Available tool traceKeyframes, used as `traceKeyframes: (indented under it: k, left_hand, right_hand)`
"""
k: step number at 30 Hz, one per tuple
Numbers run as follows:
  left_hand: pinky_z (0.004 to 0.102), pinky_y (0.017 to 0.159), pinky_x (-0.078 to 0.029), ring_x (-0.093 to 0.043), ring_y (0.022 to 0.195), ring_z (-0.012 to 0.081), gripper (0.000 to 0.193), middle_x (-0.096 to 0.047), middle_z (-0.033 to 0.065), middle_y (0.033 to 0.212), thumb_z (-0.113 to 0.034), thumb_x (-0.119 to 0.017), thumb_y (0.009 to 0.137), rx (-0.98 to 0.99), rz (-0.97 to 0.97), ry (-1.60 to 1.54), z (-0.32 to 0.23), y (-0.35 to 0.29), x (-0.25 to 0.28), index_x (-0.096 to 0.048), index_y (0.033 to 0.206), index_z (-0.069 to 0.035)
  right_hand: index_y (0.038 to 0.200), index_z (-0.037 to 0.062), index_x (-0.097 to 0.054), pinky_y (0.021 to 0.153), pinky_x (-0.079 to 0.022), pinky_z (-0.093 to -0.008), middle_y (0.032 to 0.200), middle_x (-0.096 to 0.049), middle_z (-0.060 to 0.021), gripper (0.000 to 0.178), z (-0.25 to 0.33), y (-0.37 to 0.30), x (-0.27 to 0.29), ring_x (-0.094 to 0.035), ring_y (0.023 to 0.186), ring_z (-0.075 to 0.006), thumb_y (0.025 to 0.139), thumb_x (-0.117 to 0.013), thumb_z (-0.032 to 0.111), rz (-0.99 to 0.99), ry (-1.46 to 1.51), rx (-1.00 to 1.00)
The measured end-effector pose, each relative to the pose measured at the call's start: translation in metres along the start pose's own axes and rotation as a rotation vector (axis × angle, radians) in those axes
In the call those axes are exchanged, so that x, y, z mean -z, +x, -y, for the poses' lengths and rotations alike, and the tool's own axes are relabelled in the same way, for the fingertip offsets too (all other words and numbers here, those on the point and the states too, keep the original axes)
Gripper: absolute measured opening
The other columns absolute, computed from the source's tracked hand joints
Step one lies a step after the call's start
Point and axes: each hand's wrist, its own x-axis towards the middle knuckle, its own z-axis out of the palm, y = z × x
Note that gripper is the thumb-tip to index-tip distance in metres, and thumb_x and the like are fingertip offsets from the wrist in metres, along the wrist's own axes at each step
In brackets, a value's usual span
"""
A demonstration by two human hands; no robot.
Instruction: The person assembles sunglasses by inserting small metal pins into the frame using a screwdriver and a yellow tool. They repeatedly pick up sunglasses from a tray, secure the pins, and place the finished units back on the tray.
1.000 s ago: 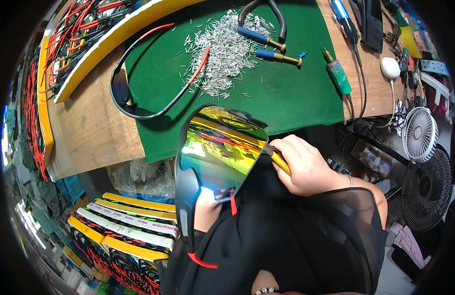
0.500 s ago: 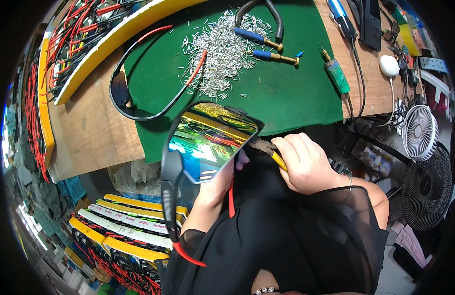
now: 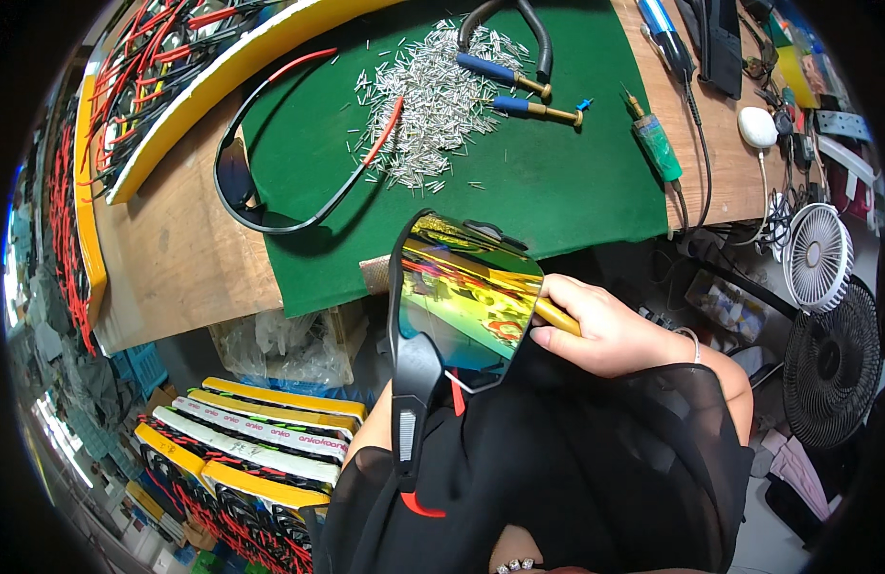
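Note:
Large wraparound sunglasses (image 3: 471, 301) with a mirrored, multicoloured lens, dark frame and red temple tips are held up in front of my body, just off the mat's near edge. My left hand is hidden behind the lens, holding them up; only the left forearm (image 3: 371, 426) shows. My right hand (image 3: 605, 325) is closed around pliers with yellow handles (image 3: 560, 319), at the lens's right edge. The pliers' jaws are out of sight behind the lens. On the green mat (image 3: 557, 191) lie a heap of small silvery metal pins (image 3: 414, 105) and another pair of sunglasses (image 3: 236, 177).
Two blue-handled tools (image 3: 500, 72) and black curved handles (image 3: 541, 48) lie beside the pins. A green-handled corded tool (image 3: 656, 143) rests at the mat's right. Yellow-edged trays (image 3: 203, 86) hold red-tipped glasses at left; fans (image 3: 818, 253) stand at right.
The sunglasses have moved right and turned, and now cover my left hand and the pliers' jaws. My right hand's thumb has swung down along the yellow handle.

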Motion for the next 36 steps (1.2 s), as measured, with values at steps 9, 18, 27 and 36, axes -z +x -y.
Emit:
traceKeyframes:
  k: [9,18,27,36]
  left_hand:
    - [0.0200,0.056,-0.039,-0.049,0.059,0.0076,0.019,-0.054,0.0035,0.068,-0.019,-0.048,0.090,0.045,0.009,-0.061,-0.012,0.007,-0.005,-0.054,0.090,-0.002]
    - [0.0221,0.061,-0.044,-0.054,0.065,0.0097,0.016,-0.058,0.0056,0.076,-0.014,-0.050,0.087,-0.081,0.065,-0.015,-0.020,0.005,-0.004,-0.054,0.093,0.001]
    - [0.0167,0.040,-0.030,-0.040,0.043,0.0042,0.029,-0.050,0.0002,0.054,-0.026,-0.045,0.094,0.074,-0.019,-0.091,-0.048,0.001,-0.020,-0.056,0.080,-0.003]
    - [0.0192,0.045,-0.037,-0.047,0.049,0.0070,0.028,-0.061,0.0060,0.075,-0.024,-0.042,0.094,-0.019,0.008,-0.069,-0.047,-0.002,-0.006,-0.058,0.092,-0.001]
  right_hand:
    - [0.112,0.0021,-0.049,0.069,-0.043,-0.0258,0.090,-0.055,-0.0034,0.033,-0.002,0.005,0.008,-0.051,0.077,-0.0112,0.084,-0.053,0.019,0.186,0.512,-0.214]
    - [0.109,0.0037,-0.050,0.065,-0.042,-0.0225,0.083,-0.053,-0.0016,0.030,-0.002,0.004,0.006,-0.048,0.074,-0.0074,0.085,-0.052,0.020,0.219,0.653,-0.284]
    - [0.099,-0.0024,-0.051,0.062,-0.045,-0.0328,0.078,-0.049,-0.0116,0.035,-0.014,0.005,-0.021,-0.053,0.070,-0.0255,0.069,-0.063,0.009,-0.431,-0.513,0.367]
    - [0.098,0.0011,-0.052,0.062,-0.046,-0.0330,0.080,-0.050,-0.0115,0.031,-0.017,-0.004,-0.020,-0.053,0.073,-0.0268,0.071,-0.062,0.012,-0.329,-0.577,0.254]
